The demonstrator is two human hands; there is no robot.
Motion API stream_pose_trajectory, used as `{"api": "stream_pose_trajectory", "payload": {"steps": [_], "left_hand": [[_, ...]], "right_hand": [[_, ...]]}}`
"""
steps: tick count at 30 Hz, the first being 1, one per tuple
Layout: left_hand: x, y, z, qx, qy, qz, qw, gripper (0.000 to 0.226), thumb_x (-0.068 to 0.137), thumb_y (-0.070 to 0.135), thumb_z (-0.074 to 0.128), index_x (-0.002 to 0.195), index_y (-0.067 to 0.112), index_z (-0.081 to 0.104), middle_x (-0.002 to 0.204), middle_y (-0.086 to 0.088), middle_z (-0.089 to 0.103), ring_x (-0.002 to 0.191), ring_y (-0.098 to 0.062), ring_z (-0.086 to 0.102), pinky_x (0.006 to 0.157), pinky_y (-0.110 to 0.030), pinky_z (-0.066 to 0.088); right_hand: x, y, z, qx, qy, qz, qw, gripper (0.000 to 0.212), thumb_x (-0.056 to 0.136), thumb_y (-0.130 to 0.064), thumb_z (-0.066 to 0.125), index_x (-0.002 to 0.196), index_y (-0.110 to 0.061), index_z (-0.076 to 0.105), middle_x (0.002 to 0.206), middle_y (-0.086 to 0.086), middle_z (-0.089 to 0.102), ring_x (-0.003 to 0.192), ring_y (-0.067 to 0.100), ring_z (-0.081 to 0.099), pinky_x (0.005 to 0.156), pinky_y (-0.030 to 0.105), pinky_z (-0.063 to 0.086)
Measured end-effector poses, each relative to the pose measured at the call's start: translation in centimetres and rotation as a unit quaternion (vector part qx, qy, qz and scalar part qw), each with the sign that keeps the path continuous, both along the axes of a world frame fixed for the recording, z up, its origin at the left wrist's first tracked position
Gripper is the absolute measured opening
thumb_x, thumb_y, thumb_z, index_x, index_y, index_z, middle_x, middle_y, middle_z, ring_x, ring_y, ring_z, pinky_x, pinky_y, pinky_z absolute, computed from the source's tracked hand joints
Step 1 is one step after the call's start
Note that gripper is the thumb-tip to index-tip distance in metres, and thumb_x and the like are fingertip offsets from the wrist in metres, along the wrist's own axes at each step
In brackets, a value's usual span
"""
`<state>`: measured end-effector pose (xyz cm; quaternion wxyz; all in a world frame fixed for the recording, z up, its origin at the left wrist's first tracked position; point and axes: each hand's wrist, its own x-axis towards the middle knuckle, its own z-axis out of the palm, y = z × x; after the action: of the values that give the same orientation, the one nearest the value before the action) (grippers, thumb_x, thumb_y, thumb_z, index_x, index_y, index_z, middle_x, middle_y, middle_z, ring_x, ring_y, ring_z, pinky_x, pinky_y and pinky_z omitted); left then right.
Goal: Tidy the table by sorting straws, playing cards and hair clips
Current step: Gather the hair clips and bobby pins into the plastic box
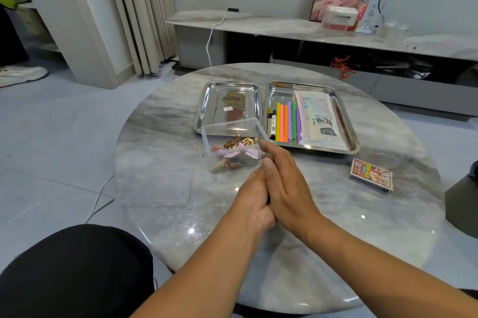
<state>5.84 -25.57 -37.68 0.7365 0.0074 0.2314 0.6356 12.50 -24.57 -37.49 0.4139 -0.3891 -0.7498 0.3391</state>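
Note:
A clear plastic box holding several gold and pink hair clips stands at the table's middle, its rim partly over the left steel tray. Coloured straws and a packet of straws lie in the right steel tray. A playing card box lies on the table to the right. My left hand and my right hand are pressed palm to palm just in front of the clip box, the right fingertips touching its near corner. What lies between the palms is hidden.
A clear flat lid lies on the round marble table to the left of my hands. A black marker lies beside the straws. A dark stool stands at the right edge, and my knee is at the lower left.

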Motion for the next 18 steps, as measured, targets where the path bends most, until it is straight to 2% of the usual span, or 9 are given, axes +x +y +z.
{"api": "stream_pose_trajectory", "payload": {"steps": [2,4,6,7,9,11,14,16,18], "left_hand": [[0.0,0.0,0.3,0.006,-0.02,-0.012,1.0,0.026,0.096,0.029,0.052,0.106,0.008,0.065,0.085,-0.004,0.067,0.08,-0.011,0.069,0.07,-0.024,0.059],[-0.4,0.4,0.8,-0.009,-0.016,-0.013,1.0,0.029,0.093,0.037,0.055,0.096,0.009,0.063,0.078,-0.002,0.059,0.075,-0.009,0.064,0.072,-0.022,0.058],[-1.1,0.7,1.5,-0.025,-0.051,-0.014,0.998,0.032,0.089,0.042,0.061,0.079,0.012,0.062,0.063,0.003,0.049,0.054,-0.007,0.057,0.054,-0.021,0.056],[-1.6,0.9,1.6,-0.032,-0.069,-0.013,0.997,0.032,0.085,0.043,0.065,0.073,0.014,0.06,0.057,0.005,0.044,0.043,-0.006,0.051,0.044,-0.02,0.05],[-2.2,1.2,2.0,-0.024,-0.08,-0.016,0.996,0.03,0.078,0.043,0.07,0.07,0.016,0.057,0.054,0.008,0.04,0.038,-0.004,0.043,0.041,-0.018,0.045],[-1.7,1.2,2.0,0.0,-0.068,-0.016,0.998,0.028,0.075,0.041,0.071,0.079,0.015,0.06,0.06,0.008,0.045,0.047,-0.004,0.049,0.048,-0.018,0.05],[-0.5,1.0,1.0,0.044,-0.042,0.011,0.998,0.036,0.086,0.04,0.061,0.104,0.009,0.065,0.082,-0.001,0.066,0.077,-0.011,0.068,0.07,-0.026,0.057],[-0.2,0.8,0.6,0.067,-0.035,0.018,0.997,0.039,0.097,0.038,0.05,0.122,0.009,0.06,0.102,-0.005,0.069,0.1,-0.014,0.068,0.087,-0.028,0.054],[0.1,0.8,0.5,0.051,-0.033,0.018,0.998,0.044,0.098,0.04,0.049,0.131,0.01,0.056,0.114,-0.004,0.067,0.111,-0.014,0.063,0.098,-0.028,0.048]], "right_hand": [[0.4,0.3,0.2,-0.011,0.003,0.021,1.0,0.044,0.095,-0.047,0.04,0.14,-0.044,0.036,0.14,-0.015,0.046,0.129,-0.003,0.044,0.102,0.011,0.035],[0.9,0.5,0.7,-0.026,0.014,0.05,0.998,0.055,0.091,-0.046,0.051,0.143,-0.038,0.037,0.143,-0.011,0.046,0.131,0.0,0.043,0.103,0.013,0.036],[1.2,0.4,1.2,-0.027,0.012,0.079,0.996,0.059,0.089,-0.048,0.055,0.144,-0.037,0.037,0.145,-0.011,0.045,0.134,0.002,0.042,0.108,0.017,0.036],[1.3,0.3,1.5,-0.027,0.011,0.091,0.995,0.059,0.088,-0.05,0.054,0.143,-0.039,0.036,0.145,-0.012,0.044,0.134,0.001,0.041,0.108,0.016,0.035],[1.4,0.0,1.9,-0.019,0.017,0.092,0.995,0.057,0.088,-0.054,0.052,0.142,-0.039,0.037,0.144,-0.011,0.045,0.133,-0.001,0.041,0.105,0.012,0.035],[1.2,-0.2,2.0,0.006,0.023,0.069,0.997,0.054,0.091,-0.055,0.048,0.141,-0.037,0.04,0.141,-0.01,0.047,0.131,0.002,0.044,0.103,0.013,0.037],[0.6,-0.2,1.7,0.075,0.022,0.015,0.997,0.044,0.098,-0.044,0.041,0.138,-0.029,0.046,0.135,-0.008,0.051,0.129,0.009,0.047,0.106,0.024,0.039],[0.3,0.0,1.6,0.091,0.026,-0.015,0.995,0.042,0.101,-0.037,0.035,0.138,-0.025,0.047,0.138,-0.004,0.05,0.134,0.01,0.042,0.112,0.03,0.035],[0.3,0.2,1.5,0.083,0.02,-0.027,0.996,0.043,0.102,-0.036,0.031,0.141,-0.024,0.045,0.144,-0.004,0.046,0.138,0.009,0.037,0.115,0.036,0.032]]}}
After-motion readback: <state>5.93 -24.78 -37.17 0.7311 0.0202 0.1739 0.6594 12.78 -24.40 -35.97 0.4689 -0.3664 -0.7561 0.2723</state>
